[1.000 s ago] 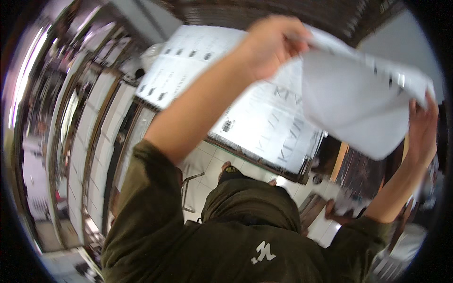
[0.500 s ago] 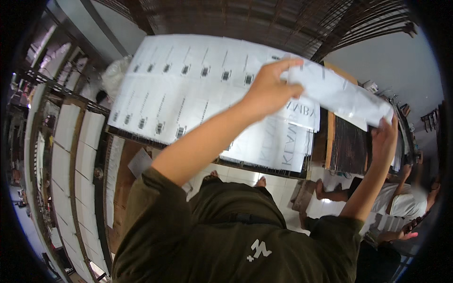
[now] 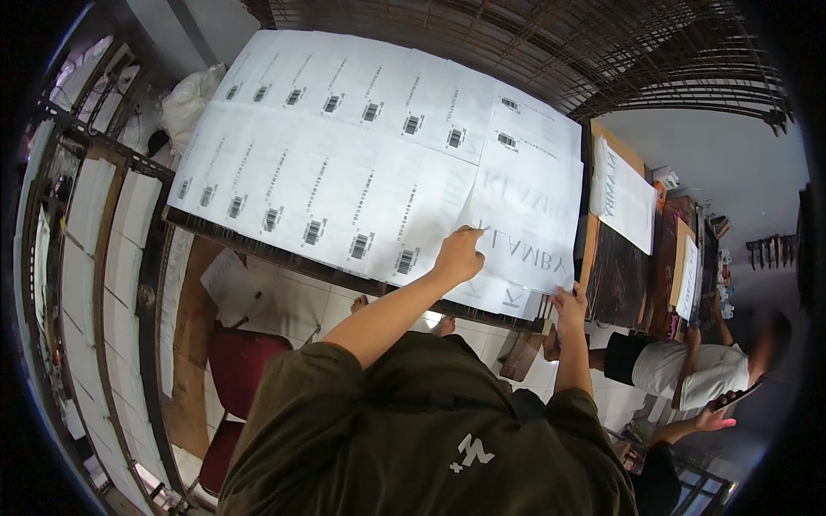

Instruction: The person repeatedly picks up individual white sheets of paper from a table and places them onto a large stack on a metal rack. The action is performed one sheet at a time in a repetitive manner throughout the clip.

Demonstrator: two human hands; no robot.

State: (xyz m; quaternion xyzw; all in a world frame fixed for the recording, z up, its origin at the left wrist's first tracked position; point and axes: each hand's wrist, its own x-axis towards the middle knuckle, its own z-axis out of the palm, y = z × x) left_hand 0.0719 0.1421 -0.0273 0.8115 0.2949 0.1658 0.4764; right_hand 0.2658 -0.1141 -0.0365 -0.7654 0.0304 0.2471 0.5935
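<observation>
Large-lettered and white, a printed sheet lies over the right end of the table on top of other sheets. My left hand is closed at its left edge, with finger and thumb pinching there. At its lower right corner, by the table's near edge, my right hand pinches the sheet between thumb and fingers. To the left, overlapping white sheets with dark printed blocks and lines of small print cover the table in two rows.
Beyond the table's right end stands a dark bench bearing a white lettered sheet. A red chair is below left, near a rack of white stacks. Wire racks rise behind. Another person in a white top is at right.
The sheet, raised and folded between my hands before, now lies down on the table's right end. Both hands have come down toward me, the right one also leftward.
</observation>
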